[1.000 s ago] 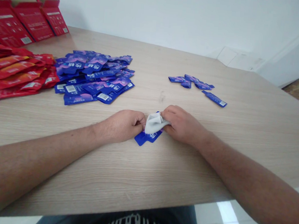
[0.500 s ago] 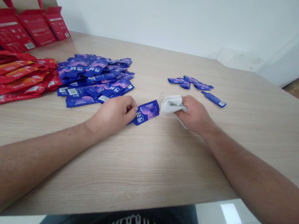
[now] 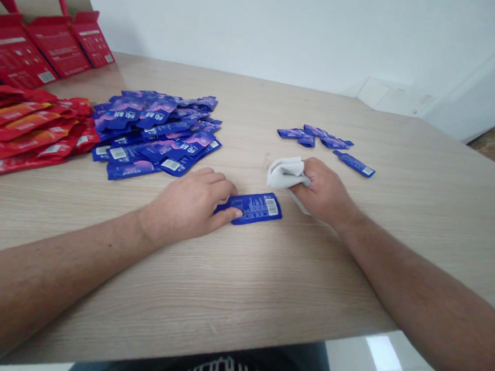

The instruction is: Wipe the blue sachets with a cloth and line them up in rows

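Note:
Flat on the table, a blue sachet (image 3: pixel 256 209) lies with its printed back and white barcode facing up. My left hand (image 3: pixel 198 204) has its thumb and fingers on the sachet's left end, holding it there. A folded white cloth (image 3: pixel 283 174) is gripped in my right hand (image 3: pixel 326 189), just above and right of the sachet and apart from it. Left of centre is a heap of blue sachets (image 3: pixel 157 130). Behind my right hand several more blue sachets (image 3: pixel 315 136) lie in a loose group, with a single blue sachet (image 3: pixel 354 163) beside them.
A pile of red packets (image 3: pixel 33 131) covers the table's left side. Red cartons (image 3: pixel 57 45) with raised flaps stand behind it. The wooden table (image 3: pixel 204 296) meets a white wall (image 3: pixel 259 32) at the back, where a white plate (image 3: pixel 391 98) shows.
The sachet in my left hand has turned from its pictured front to its barcoded back and now lies lower and further right on the table. My right hand with the cloth has barely moved.

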A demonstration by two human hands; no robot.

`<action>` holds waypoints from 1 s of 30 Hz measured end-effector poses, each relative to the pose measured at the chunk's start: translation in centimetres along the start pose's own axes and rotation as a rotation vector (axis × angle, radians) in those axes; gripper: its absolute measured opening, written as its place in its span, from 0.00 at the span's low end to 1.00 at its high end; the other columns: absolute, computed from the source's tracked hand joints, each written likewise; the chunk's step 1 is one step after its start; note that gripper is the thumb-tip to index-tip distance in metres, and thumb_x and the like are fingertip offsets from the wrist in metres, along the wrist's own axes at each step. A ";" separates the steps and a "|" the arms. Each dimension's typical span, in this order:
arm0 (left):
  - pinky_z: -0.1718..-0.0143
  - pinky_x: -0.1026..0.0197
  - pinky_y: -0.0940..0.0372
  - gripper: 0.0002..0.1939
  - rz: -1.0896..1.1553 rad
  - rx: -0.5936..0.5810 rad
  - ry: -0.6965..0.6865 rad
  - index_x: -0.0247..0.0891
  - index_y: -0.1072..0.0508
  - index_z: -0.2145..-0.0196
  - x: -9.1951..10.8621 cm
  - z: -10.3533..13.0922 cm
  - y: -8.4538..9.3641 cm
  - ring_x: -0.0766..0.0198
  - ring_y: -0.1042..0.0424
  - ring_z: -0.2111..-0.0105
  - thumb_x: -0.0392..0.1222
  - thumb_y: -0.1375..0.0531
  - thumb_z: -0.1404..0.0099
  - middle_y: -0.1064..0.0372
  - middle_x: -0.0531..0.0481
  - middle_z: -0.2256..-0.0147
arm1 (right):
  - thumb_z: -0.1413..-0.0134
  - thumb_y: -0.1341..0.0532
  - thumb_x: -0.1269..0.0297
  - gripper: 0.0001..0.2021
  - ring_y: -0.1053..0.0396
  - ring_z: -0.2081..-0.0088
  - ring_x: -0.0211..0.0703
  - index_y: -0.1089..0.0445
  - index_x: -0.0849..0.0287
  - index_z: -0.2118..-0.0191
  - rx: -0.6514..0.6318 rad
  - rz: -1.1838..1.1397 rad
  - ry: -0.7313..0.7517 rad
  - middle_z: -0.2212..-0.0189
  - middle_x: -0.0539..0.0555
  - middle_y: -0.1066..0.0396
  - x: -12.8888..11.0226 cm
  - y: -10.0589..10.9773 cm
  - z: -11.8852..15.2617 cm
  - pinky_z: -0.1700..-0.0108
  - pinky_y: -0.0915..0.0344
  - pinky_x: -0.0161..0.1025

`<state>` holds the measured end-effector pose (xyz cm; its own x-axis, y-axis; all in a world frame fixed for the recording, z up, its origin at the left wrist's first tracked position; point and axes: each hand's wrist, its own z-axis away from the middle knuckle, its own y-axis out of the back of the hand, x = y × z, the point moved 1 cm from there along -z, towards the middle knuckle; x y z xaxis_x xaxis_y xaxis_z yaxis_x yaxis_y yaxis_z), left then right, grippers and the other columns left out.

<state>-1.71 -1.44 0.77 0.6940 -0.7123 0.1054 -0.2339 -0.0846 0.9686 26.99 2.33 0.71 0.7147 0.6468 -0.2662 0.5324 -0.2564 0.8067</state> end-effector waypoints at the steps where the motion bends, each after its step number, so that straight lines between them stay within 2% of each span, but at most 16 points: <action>1: 0.49 0.52 0.38 0.23 0.008 0.002 0.067 0.37 0.26 0.51 -0.4 -0.1 -0.2 0.52 0.31 0.52 0.58 0.43 0.31 0.26 0.42 0.55 | 0.38 0.39 0.60 0.10 0.29 0.57 0.50 0.26 0.57 0.54 -0.012 -0.006 0.010 0.60 0.55 0.24 -0.1 -0.1 0.0 0.54 0.35 0.43; 4: 0.44 0.49 0.41 0.31 0.023 -0.030 0.149 0.35 0.27 0.47 -1.2 -0.5 -0.9 0.48 0.32 0.49 0.63 0.40 0.36 0.28 0.40 0.52 | 0.37 0.39 0.60 0.10 0.30 0.58 0.49 0.27 0.58 0.54 -0.062 -0.027 0.044 0.60 0.55 0.25 -0.5 -0.4 0.1 0.55 0.36 0.42; 6: 0.45 0.49 0.40 0.31 0.041 -0.062 0.154 0.37 0.27 0.48 -1.1 -0.8 -1.4 0.48 0.32 0.50 0.64 0.38 0.39 0.29 0.40 0.53 | 0.37 0.39 0.61 0.10 0.30 0.57 0.49 0.27 0.58 0.54 -0.105 -0.043 0.067 0.59 0.56 0.25 -0.8 -0.7 0.2 0.53 0.36 0.42; 9: 0.52 0.52 0.38 0.28 0.085 -0.105 0.184 0.37 0.26 0.54 -0.6 -1.5 -1.6 0.49 0.31 0.55 0.62 0.35 0.43 0.29 0.42 0.57 | 0.38 0.39 0.64 0.09 0.30 0.55 0.49 0.27 0.59 0.55 -0.138 -0.060 0.093 0.59 0.56 0.25 -1.0 -0.9 0.2 0.52 0.36 0.42; 12: 0.62 0.57 0.38 0.24 0.150 -0.186 0.271 0.38 0.26 0.60 -0.4 -1.9 -1.4 0.54 0.30 0.61 0.59 0.33 0.46 0.27 0.45 0.62 | 0.38 0.39 0.64 0.10 0.30 0.55 0.49 0.27 0.59 0.53 -0.132 -0.067 0.103 0.58 0.56 0.25 -1.0 -1.0 0.2 0.51 0.36 0.42; 16: 0.68 0.61 0.41 0.12 0.308 -0.259 0.380 0.41 0.26 0.61 -0.9 -1.8 -1.3 0.61 0.29 0.68 0.51 0.40 0.37 0.24 0.52 0.67 | 0.38 0.39 0.64 0.09 0.30 0.57 0.49 0.27 0.60 0.55 -0.129 -0.076 0.112 0.59 0.56 0.25 -0.6 -1.0 0.3 0.52 0.36 0.42; 20: 0.68 0.62 0.41 0.08 0.376 -0.239 0.399 0.42 0.24 0.64 -0.8 -1.4 -1.3 0.64 0.29 0.71 0.45 0.43 0.35 0.24 0.55 0.71 | 0.40 0.39 0.68 0.08 0.31 0.57 0.49 0.28 0.60 0.55 -0.128 -0.052 0.124 0.60 0.56 0.27 -1.4 -0.4 0.5 0.52 0.36 0.42; 23: 0.70 0.62 0.42 0.08 0.381 -0.202 0.430 0.42 0.24 0.66 -0.2 -1.2 -1.4 0.64 0.29 0.72 0.44 0.43 0.37 0.25 0.55 0.72 | 0.43 0.39 0.72 0.12 0.34 0.54 0.51 0.30 0.61 0.53 -0.153 0.007 0.169 0.57 0.59 0.29 -4.0 -0.2 1.1 0.51 0.37 0.44; 27: 0.72 0.62 0.43 0.08 0.402 -0.182 0.440 0.42 0.24 0.68 0.6 -1.2 -1.8 0.64 0.29 0.72 0.44 0.43 0.37 0.25 0.55 0.73 | 0.35 0.43 0.68 0.10 0.37 0.56 0.50 0.27 0.56 0.52 -0.333 0.121 0.318 0.58 0.57 0.30 -7.3 -1.0 1.7 0.52 0.38 0.46; 30: 0.72 0.62 0.43 0.08 0.406 -0.164 0.428 0.42 0.24 0.67 0.8 -1.2 -2.0 0.65 0.29 0.72 0.43 0.43 0.37 0.25 0.55 0.73 | 0.34 0.43 0.67 0.11 0.37 0.56 0.49 0.27 0.56 0.51 -0.380 0.144 0.317 0.58 0.57 0.31 -6.8 -1.5 1.5 0.51 0.39 0.46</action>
<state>0.11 -0.97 -0.81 0.7914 -0.3196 0.5212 -0.4523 0.2674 0.8508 21.97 -2.76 0.51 0.5647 0.8252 -0.0131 0.1942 -0.1174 0.9739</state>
